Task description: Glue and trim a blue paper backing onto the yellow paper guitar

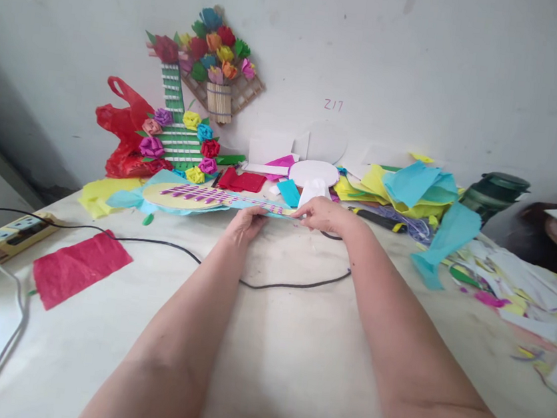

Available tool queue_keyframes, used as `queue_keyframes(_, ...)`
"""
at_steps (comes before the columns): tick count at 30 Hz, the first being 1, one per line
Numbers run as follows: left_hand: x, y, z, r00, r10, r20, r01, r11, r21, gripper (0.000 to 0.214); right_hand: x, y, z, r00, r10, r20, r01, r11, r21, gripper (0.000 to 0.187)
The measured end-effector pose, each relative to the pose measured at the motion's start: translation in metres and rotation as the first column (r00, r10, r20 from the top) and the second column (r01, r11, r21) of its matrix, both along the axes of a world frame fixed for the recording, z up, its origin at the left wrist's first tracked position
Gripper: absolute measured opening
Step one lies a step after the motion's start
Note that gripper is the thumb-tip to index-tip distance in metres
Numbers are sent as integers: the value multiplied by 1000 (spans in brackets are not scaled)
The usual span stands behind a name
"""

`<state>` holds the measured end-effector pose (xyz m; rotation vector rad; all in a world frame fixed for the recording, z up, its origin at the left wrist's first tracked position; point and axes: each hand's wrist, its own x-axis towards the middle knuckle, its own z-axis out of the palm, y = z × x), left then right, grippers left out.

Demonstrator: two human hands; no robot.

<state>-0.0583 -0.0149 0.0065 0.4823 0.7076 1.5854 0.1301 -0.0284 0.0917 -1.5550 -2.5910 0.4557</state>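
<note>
A paper guitar [199, 200] with a pale yellow face, light blue paper edging and purple-and-white strings lies nearly level at the back of the table, its neck toward the right. My left hand [249, 222] grips the lower edge of the neck, fingers partly hidden beneath it. At the neck's right end, my right hand [322, 214] pinches the tip between thumb and fingers. A white paper piece [315, 190] stands just behind my right hand, and a blue paper piece [288, 192] lies behind the neck.
A green paper guitar with flowers [178, 140] leans on the wall beside a red plastic bag [124, 128]. Left are a power strip [8, 235] and red crepe paper [81, 269]. A black cord [290, 286] crosses the table. Paper scraps [540, 292] and a utility knife [380, 220] lie right.
</note>
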Motion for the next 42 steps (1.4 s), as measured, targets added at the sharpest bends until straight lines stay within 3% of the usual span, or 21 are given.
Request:
queue_keyframes(7,2,-2,4,999,38,-5,-38,999,-21,30,-4,-1,-4,999,-2,42,-1,998,64,39)
queue_keyframes(16,1,0,2,999,10,52,-11,1000,1,30,6,4,-5,982,47,-183,-61,996,-71,42)
queue_keyframes(25,0,-1,1,998,-22,56,20,999,33,30,4,6,-9,948,91,-305,-127,987,-100,44)
queue_keyframes(42,-2,1,-2,998,-58,29,56,997,52,26,-3,3,-12,956,83,-280,-109,991,-77,41)
